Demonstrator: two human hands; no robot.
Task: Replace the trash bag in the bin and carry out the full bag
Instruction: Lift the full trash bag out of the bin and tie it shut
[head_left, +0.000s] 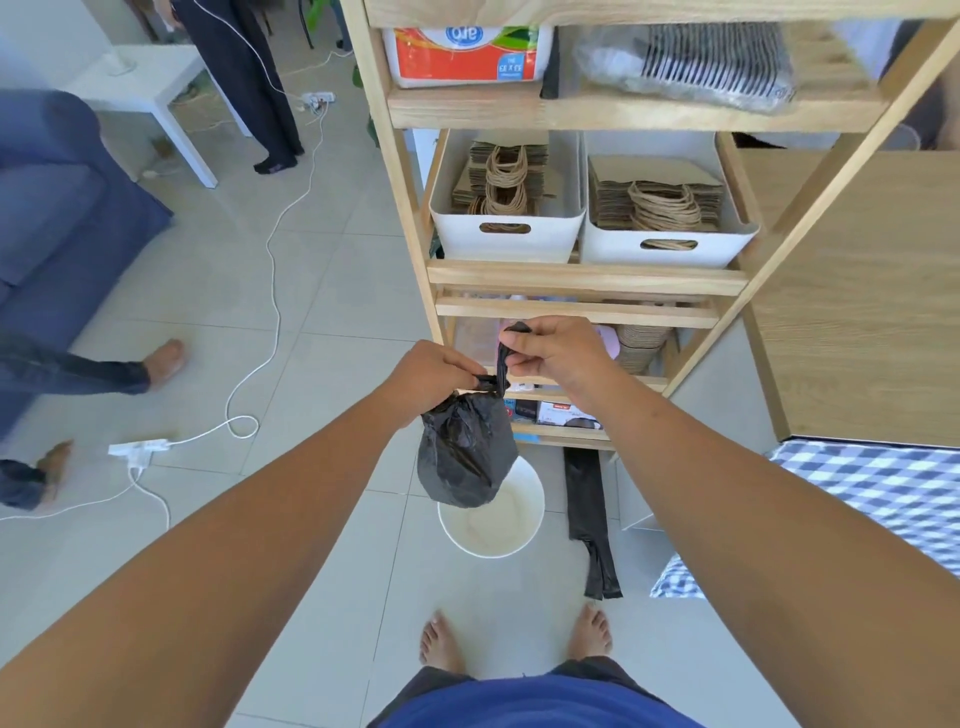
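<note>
A small full black trash bag (464, 452) hangs in the air above the white round bin (511, 540), which stands on the floor with no liner in it. My left hand (426, 376) pinches one twisted end of the bag's neck. My right hand (556, 353) grips the other end and holds it upward. The two ends cross at a knot between my hands. A flat, folded black bag (589, 519) lies on the tiles just right of the bin.
A wooden shelf unit (587, 280) with white bins of paper bags stands right behind the bin. A checked cloth (883, 493) lies at the right. White cables and a power strip (137, 449) trail over the floor at left, near other people's feet and a blue sofa (57, 208).
</note>
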